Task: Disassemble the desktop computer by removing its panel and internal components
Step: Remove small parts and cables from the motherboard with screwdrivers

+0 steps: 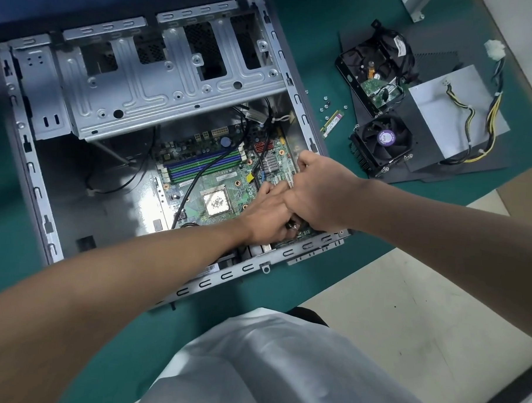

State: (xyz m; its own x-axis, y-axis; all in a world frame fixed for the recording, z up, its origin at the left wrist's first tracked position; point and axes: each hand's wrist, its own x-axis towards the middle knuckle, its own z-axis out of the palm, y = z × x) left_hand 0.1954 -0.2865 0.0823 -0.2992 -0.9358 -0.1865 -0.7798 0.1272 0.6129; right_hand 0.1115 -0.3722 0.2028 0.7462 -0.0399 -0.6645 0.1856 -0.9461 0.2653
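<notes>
Green matting covers the table (332,265), and on it the desktop case (39,191) lies open on its side; its side panel (432,56) is already off at 2 o'clock, under the hard drive (371,75), cooler fan (384,141) and power supply (439,117). What remains is the motherboard (204,180), seated on the case floor, and both hands meet at its 4 o'clock corner, so nearly the whole board spreads away from them toward 10 o'clock, its longer side seemingly running 11 to 5 along the case wall. The left hand (267,213) rests on the board with fingers curled under, touching the right hand (317,194), which sits knuckles-up at the board's edge; what either pinches is hidden, so I cannot tell
</notes>
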